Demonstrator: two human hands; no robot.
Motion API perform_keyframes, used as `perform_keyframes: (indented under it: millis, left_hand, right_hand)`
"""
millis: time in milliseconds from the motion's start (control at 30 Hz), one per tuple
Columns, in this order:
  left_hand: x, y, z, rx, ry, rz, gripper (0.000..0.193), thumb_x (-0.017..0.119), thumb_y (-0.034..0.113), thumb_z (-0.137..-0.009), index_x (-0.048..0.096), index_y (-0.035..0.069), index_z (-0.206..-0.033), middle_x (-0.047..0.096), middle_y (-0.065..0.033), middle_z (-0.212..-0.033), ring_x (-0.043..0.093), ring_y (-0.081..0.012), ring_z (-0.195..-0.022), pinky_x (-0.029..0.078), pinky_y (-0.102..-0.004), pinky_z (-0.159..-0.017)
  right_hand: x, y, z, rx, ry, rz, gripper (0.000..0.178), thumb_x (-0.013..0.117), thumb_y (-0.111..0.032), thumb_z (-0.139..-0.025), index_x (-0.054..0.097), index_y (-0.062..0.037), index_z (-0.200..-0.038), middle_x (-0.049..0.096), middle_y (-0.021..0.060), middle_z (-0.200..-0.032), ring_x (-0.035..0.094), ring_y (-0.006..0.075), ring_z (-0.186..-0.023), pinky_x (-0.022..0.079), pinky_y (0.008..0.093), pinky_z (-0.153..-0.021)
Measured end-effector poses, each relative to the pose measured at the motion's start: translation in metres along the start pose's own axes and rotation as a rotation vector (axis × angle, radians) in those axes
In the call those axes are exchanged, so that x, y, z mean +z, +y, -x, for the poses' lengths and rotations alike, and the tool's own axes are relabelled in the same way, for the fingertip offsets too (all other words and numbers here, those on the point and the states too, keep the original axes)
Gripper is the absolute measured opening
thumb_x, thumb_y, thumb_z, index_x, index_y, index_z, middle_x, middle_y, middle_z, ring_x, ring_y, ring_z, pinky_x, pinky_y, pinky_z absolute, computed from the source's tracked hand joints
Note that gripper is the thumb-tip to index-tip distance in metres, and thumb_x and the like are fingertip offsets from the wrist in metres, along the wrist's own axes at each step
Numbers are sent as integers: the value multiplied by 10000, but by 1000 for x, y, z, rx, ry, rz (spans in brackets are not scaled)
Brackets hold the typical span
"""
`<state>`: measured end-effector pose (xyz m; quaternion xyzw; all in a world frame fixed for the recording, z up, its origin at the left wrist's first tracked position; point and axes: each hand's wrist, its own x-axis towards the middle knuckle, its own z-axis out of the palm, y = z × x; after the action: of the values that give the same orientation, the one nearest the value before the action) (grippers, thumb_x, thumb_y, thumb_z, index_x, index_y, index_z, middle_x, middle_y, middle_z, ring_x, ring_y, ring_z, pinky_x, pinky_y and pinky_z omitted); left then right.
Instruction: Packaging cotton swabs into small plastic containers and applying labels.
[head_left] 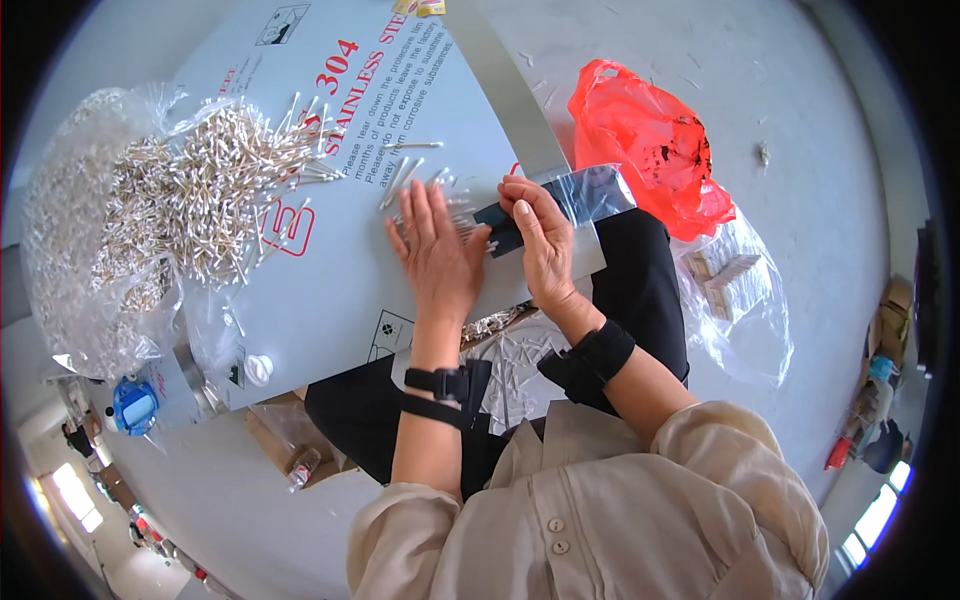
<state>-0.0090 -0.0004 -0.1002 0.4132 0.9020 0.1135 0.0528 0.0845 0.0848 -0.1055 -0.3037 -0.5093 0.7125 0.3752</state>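
Observation:
A long, shiny packet, dark blue and partly see-through, lies across the table's near right corner. My right hand is closed around its middle, fingers curled over it. Against the packet's dark left end lies a small bunch of cotton swabs. My left hand rests over these swabs, fingers stretched out and close to flat, thumb toward the packet. Some swabs are hidden under the fingers; I cannot tell whether any are inside the packet. A few loose swabs lie just beyond my left fingertips.
A big clear bag spills a heap of cotton swabs over the left of the film-covered table. Right of the table are a red plastic bag and a clear bag of small white packs. A blue device sits at lower left.

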Motion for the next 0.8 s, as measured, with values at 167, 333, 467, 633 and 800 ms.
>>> perform_keyframes:
  millis: [167, 333, 467, 633, 800]
  left_hand:
    - [7, -20, 20, -138, 563, 833, 641, 363, 405, -989, 218, -31, -1435, 213, -235, -1492, 215, -332, -1392, 165, -464, -1132]
    - [6, -17, 5, -324, 610, 1320, 643, 332, 399, -1003, 193, -60, -1431, 248, -250, -1464, 263, -291, -1373, 214, -385, -1132]
    - [12, -3, 8, -279, 526, 1434, 668, 344, 416, -998, 181, -67, -1430, 261, -264, -1452, 276, -293, -1366, 217, -381, -1132]
    - [9, -4, 15, -247, 571, 1355, 633, 379, 373, -993, 201, -41, -1437, 256, -234, -1472, 262, -311, -1374, 218, -409, -1128]
    - [-8, 2, 27, 21, 268, 455, 670, 486, 385, -937, 252, 3, -1435, 242, -203, -1494, 212, -347, -1396, 170, -476, -1127]
  right_hand:
    - [10, 12, -9, -47, -58, -37, 390, 432, -205, -1002, 461, 34, -1309, 472, 121, -1352, 437, 204, -1267, 339, 328, -1082]
    - [27, 20, -20, -55, -89, 6, 441, 419, -253, -1007, 423, 37, -1339, 453, 130, -1365, 417, 203, -1282, 330, 323, -1087]
    - [28, 20, -27, -59, -146, 63, 467, 417, -285, -1006, 420, 43, -1339, 452, 139, -1362, 418, 206, -1279, 325, 332, -1093]
    - [28, 15, -25, 5, -103, -102, 478, 420, -292, -1004, 425, 59, -1328, 460, 150, -1352, 425, 218, -1277, 329, 342, -1093]
    - [9, 10, -18, 52, -36, -161, 461, 434, -283, -1000, 455, 68, -1298, 483, 154, -1330, 442, 229, -1270, 331, 345, -1093]
